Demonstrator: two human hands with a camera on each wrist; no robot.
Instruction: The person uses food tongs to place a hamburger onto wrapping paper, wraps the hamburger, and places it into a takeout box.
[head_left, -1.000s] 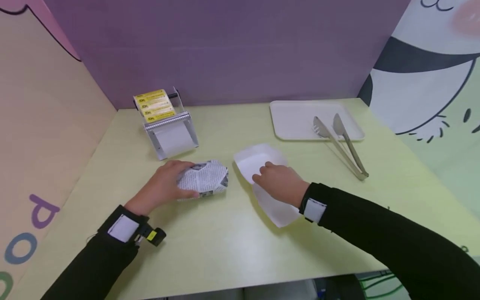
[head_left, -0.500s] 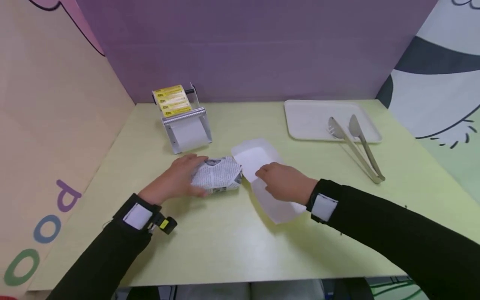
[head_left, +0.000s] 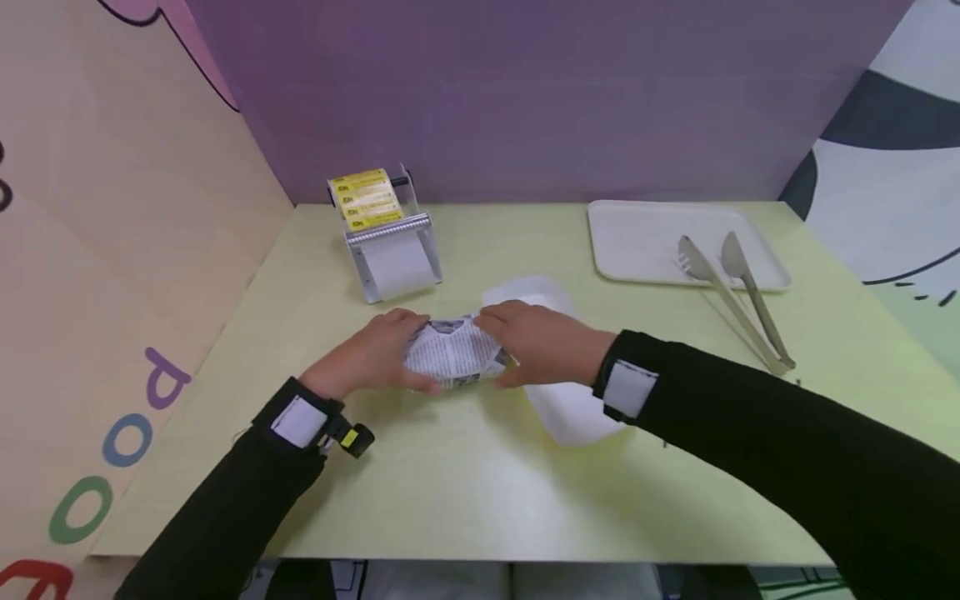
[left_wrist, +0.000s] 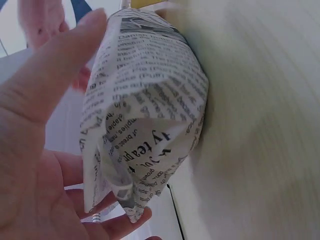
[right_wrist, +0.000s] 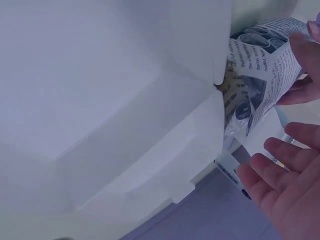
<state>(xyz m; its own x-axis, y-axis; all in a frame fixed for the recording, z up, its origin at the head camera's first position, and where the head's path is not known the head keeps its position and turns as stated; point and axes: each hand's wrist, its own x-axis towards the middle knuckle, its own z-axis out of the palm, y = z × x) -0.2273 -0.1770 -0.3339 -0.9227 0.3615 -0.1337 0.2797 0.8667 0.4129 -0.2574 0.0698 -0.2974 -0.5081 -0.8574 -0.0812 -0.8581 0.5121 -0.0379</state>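
- Cupping the newsprint-wrapped parcel (head_left: 455,360) from both ends, the left hand (head_left: 372,352) curls its thumb and fingers (left_wrist: 47,75) round the parcel's left side, while the right hand (head_left: 540,342) lays its curled fingers over the right end.
- Parcel sits on the counter (head_left: 465,492), near the middle, touching the near-left edge of the white paper tray (head_left: 573,412).
- It looks light and soft: the wrap is thin paper, folded loosely with open tucks at the end, so it would likely crumple or unfold under a hard squeeze.
- Best hold, I judge, is broad and gentle at both ends, palms keeping the folds closed.
- Readable print on the wrap is mostly too small; "tea" shows in the left wrist view.
- Label dispenser (head_left: 386,237) carries yellow labels, text illegible.
- Metal tongs (head_left: 738,304) rest partly on a white serving tray (head_left: 645,242).
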